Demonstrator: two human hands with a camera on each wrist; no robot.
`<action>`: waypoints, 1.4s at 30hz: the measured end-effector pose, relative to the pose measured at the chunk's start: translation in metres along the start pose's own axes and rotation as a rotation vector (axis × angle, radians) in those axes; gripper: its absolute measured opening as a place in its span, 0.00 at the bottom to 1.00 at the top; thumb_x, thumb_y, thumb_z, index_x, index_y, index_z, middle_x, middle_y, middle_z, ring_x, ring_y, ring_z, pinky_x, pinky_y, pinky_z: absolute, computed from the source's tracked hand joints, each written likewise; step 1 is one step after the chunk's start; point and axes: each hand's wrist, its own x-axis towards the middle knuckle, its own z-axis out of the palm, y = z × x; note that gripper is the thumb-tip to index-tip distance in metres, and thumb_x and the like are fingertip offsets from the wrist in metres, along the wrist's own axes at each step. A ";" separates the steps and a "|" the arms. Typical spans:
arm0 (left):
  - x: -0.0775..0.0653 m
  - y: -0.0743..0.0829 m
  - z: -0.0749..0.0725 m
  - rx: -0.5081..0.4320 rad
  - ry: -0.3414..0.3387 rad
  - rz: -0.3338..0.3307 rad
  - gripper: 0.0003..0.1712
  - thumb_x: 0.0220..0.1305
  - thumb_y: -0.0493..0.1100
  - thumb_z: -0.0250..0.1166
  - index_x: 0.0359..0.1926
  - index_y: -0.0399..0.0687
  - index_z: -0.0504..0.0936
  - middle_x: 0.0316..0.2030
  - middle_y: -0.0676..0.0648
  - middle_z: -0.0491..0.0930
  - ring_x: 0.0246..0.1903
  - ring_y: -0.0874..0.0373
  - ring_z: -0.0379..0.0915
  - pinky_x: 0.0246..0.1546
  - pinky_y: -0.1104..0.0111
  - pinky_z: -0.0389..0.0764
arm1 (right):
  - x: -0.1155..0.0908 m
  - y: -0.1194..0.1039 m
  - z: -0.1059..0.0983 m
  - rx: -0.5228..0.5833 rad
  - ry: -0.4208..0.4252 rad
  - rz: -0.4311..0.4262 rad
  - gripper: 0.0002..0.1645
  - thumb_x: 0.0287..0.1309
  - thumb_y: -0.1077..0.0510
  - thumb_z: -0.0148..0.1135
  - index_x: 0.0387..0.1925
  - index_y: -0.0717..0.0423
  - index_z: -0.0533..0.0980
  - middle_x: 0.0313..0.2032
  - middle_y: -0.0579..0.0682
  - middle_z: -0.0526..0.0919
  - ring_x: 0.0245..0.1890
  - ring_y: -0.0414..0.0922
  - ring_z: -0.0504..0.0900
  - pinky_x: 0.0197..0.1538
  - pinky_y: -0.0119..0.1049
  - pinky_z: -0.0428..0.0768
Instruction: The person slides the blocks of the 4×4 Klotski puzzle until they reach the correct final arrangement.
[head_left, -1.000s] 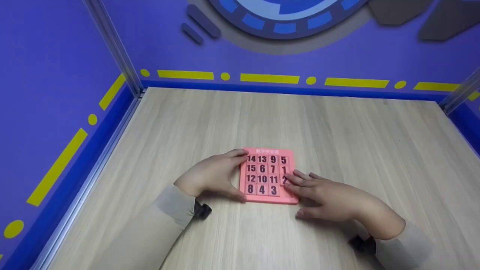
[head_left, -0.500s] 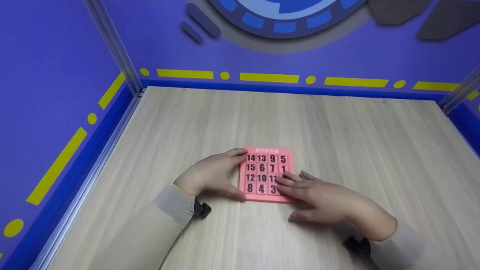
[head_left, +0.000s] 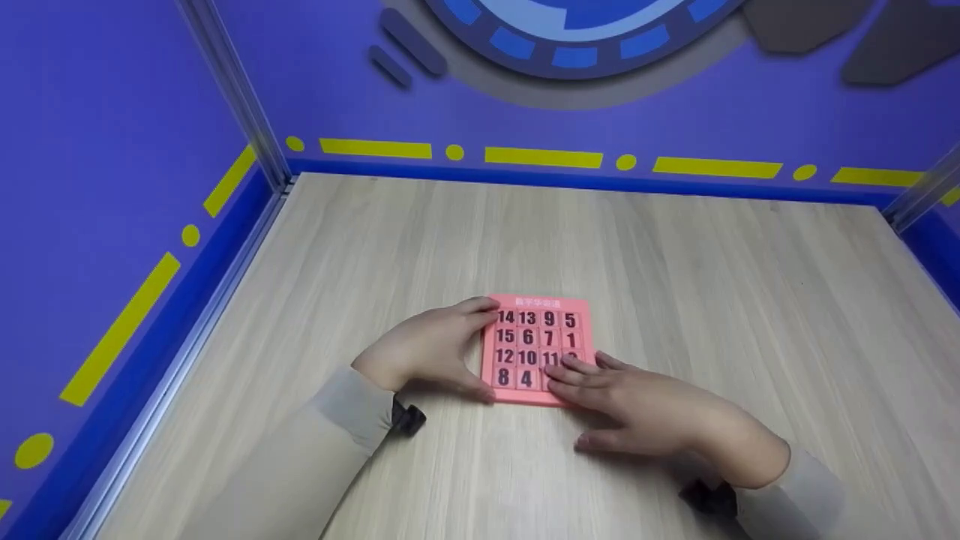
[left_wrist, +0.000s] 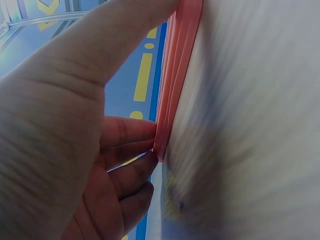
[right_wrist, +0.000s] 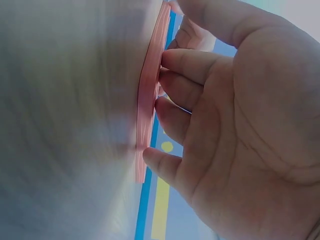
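Observation:
A pink sliding number puzzle (head_left: 527, 337) lies flat on the table in the middle of the head view. My left hand (head_left: 427, 345) grips its left side, thumb at the near corner and fingers at the far one. The left wrist view shows those fingertips against the pink side wall (left_wrist: 172, 90). My right hand (head_left: 652, 409) reaches in from the right, fingers fairly straight, with fingertips resting on the lower right tiles. They hide the near right squares and part of the 2 tile. In the right wrist view several fingertips line the puzzle's edge (right_wrist: 149, 92), the thumb held apart.
The wood-grain table (head_left: 420, 240) spreads around the puzzle. Blue panels (head_left: 525, 124) with yellow marks close off the back and sides, joined by a metal post (head_left: 244, 97) at the back left corner. A black strap (head_left: 409, 418) sits at my left wrist.
My right hand has moved left and slightly nearer over the tiles. Its fingers now cover the 3 tile, which showed earlier. My left hand stays in place at the puzzle's side.

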 end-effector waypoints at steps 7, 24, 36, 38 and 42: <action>-0.001 0.000 0.000 -0.005 -0.001 -0.009 0.74 0.50 0.74 0.87 0.90 0.50 0.64 0.91 0.52 0.59 0.88 0.50 0.61 0.89 0.55 0.68 | -0.008 0.000 -0.003 -0.002 0.019 -0.010 0.45 0.81 0.35 0.63 0.89 0.45 0.64 0.88 0.49 0.66 0.89 0.58 0.64 0.89 0.71 0.61; -0.001 -0.002 0.001 -0.030 -0.003 0.002 0.75 0.49 0.72 0.88 0.90 0.48 0.64 0.91 0.52 0.58 0.88 0.50 0.60 0.89 0.56 0.66 | -0.020 -0.006 -0.014 -0.023 -0.012 0.099 0.45 0.80 0.32 0.64 0.86 0.47 0.69 0.86 0.50 0.70 0.87 0.58 0.68 0.89 0.71 0.61; 0.002 0.000 -0.001 0.005 -0.004 -0.017 0.74 0.50 0.74 0.86 0.90 0.51 0.63 0.91 0.51 0.58 0.89 0.51 0.59 0.90 0.56 0.66 | 0.003 -0.016 -0.022 -0.159 0.238 -0.047 0.35 0.79 0.44 0.69 0.80 0.52 0.78 0.77 0.51 0.83 0.76 0.54 0.84 0.81 0.61 0.80; 0.002 0.000 -0.002 0.002 -0.004 -0.022 0.75 0.50 0.74 0.86 0.90 0.51 0.63 0.91 0.51 0.58 0.89 0.51 0.59 0.90 0.56 0.66 | 0.011 -0.018 -0.023 -0.147 0.298 -0.070 0.32 0.79 0.46 0.71 0.77 0.52 0.80 0.74 0.50 0.86 0.73 0.53 0.87 0.78 0.58 0.84; 0.000 0.000 -0.001 -0.004 -0.013 -0.015 0.75 0.50 0.75 0.87 0.90 0.50 0.63 0.91 0.51 0.57 0.89 0.50 0.58 0.90 0.56 0.65 | 0.024 -0.021 -0.019 -0.108 0.316 -0.092 0.28 0.80 0.45 0.70 0.73 0.50 0.84 0.71 0.48 0.88 0.72 0.51 0.87 0.77 0.56 0.85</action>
